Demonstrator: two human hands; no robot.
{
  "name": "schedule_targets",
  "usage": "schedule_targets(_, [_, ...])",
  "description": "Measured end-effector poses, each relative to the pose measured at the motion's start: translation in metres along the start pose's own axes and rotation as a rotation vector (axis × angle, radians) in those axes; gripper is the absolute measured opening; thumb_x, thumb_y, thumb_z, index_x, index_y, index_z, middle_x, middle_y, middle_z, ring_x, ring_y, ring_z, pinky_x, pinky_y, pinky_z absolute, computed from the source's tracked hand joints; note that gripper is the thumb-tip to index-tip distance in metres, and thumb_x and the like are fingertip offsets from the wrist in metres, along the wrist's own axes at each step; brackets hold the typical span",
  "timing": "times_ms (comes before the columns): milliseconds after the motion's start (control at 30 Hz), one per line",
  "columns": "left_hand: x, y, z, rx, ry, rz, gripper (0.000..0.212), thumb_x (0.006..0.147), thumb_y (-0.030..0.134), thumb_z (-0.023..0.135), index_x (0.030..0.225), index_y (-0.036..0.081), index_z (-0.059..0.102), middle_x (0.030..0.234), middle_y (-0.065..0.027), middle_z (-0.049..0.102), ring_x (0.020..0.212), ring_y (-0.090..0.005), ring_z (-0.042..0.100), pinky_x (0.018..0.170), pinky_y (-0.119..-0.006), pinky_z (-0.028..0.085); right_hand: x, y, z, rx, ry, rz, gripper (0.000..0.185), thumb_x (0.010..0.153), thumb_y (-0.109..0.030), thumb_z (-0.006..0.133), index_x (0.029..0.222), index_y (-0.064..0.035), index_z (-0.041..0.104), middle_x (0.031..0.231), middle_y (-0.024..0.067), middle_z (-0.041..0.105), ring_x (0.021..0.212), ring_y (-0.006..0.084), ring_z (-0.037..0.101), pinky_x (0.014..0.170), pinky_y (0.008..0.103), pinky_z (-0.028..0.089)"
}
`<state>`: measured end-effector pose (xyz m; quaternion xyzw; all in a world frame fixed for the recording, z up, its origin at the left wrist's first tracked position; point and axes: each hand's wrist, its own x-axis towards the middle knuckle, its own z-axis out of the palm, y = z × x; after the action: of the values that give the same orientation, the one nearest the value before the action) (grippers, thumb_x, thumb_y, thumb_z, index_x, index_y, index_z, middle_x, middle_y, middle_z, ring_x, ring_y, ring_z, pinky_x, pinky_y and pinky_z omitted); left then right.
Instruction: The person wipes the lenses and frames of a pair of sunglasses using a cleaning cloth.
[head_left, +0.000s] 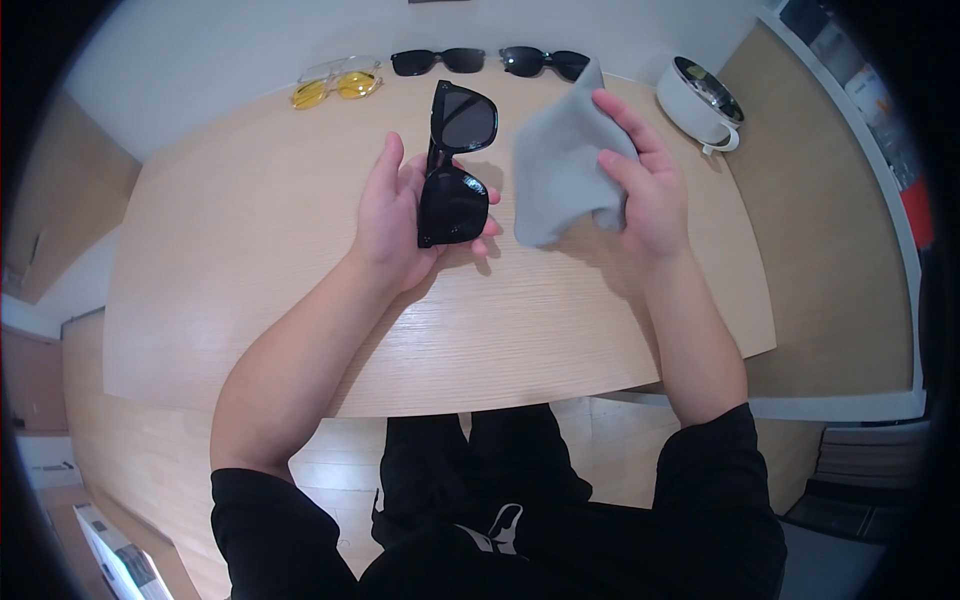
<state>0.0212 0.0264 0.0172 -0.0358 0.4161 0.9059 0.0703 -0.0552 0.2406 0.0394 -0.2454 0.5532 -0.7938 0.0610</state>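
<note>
Black-framed sunglasses (456, 206) with dark lenses rest in my left hand (397, 217), turned so one lens lies above the other. My left thumb stands apart from them, and the fingers pass behind the frame, their tips showing at its right side. A grey cloth (562, 165) hangs from my right hand (652, 187), pinched between thumb and fingers. The cloth and the held sunglasses are apart. At the back of the table, the cloth's upper corner overlaps the view of another dark pair of sunglasses (529, 61).
Along the wooden table's (465, 330) back edge lie black sunglasses (438, 61), yellow-lensed glasses (355, 85) and, just behind these, clear-looking glasses (360, 66). A white lidded pot (691, 101) with a handle stands at the back right, near a wood-toned side panel (832, 225).
</note>
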Motion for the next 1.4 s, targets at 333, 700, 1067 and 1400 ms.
schedule_targets(333, [0.001, -0.008, 0.005, -0.071, 0.114, 0.015, 0.074, 0.094, 0.068, 0.026, 0.122, 0.003, 0.049, 0.111, -0.0137, 0.060, 0.109, -0.0255, 0.056, 0.097, -0.041, 0.044, -0.031, 0.016, 0.035, -0.645, -0.596, -0.152, 0.045, 0.092, -0.010, 0.053, 0.137, -0.0116, 0.050, 0.115, 0.0125, 0.064, 0.089, 0.0244, 0.065, 0.078, 0.0314, 0.049])
schedule_targets(700, [-0.007, -0.002, 0.013, -0.144, 0.042, 0.076, 0.081, 0.095, 0.066, 0.018, 0.133, -0.002, 0.041, 0.131, -0.0205, 0.051, 0.122, -0.0341, 0.051, 0.106, -0.046, 0.041, -0.033, 0.027, 0.036, -1.240, -0.651, -0.715, 0.044, 0.086, -0.025, 0.064, 0.128, -0.0162, 0.059, 0.137, 0.0014, 0.053, 0.130, 0.0330, 0.038, 0.105, 0.0493, 0.030])
schedule_targets(1067, [-0.011, -0.008, 0.021, 0.015, -0.139, 0.033, 0.082, 0.095, 0.066, 0.018, 0.142, 0.001, 0.036, 0.140, -0.0187, 0.046, 0.130, -0.0335, 0.046, 0.109, -0.046, 0.035, -0.029, 0.025, 0.037, -1.341, -0.397, -0.536, 0.060, 0.091, -0.039, 0.054, 0.144, -0.0140, 0.041, 0.150, 0.0119, 0.037, 0.144, 0.0432, 0.011, 0.113, 0.0603, 0.011])
schedule_targets(1400, [-0.014, 0.010, 0.021, -0.072, -0.034, 0.082, 0.087, 0.095, 0.067, 0.011, 0.141, -0.004, 0.031, 0.137, -0.0240, 0.045, 0.124, -0.0389, 0.050, 0.106, -0.049, 0.041, -0.041, 0.022, 0.042, -1.271, -0.606, -0.641, 0.033, 0.090, -0.036, 0.060, 0.120, -0.0212, 0.064, 0.138, -0.0052, 0.051, 0.145, 0.0308, 0.015, 0.114, 0.0562, 0.012])
